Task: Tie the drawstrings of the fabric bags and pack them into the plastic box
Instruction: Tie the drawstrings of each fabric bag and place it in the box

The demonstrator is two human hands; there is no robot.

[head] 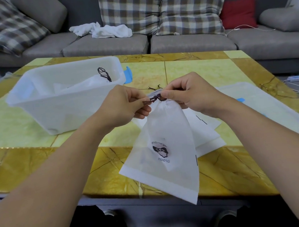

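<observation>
The bag [164, 145] hangs in the air over the near edge of the table [192, 67], held up by its dark string [155, 99] at the top. At the far left corner of the table sits the plastic box [64, 97], and one tied bag [87, 82] already lies inside it. Next comes the left hand [125, 102], which pinches one end of the string. The right hand [189, 94] pinches the other end, just beside the bunched top of the bag. A knot looks half made between the two hands. Under the hanging bag lie more flat bags [207, 134], near the middle of the near edge. Toward the right edge rests the clear lid [267, 107] of the box.

The string is thin. If one hand lets it slip, the loop could come undone. If the hands let go too soon, the bag could drop off the near edge to the floor.
</observation>
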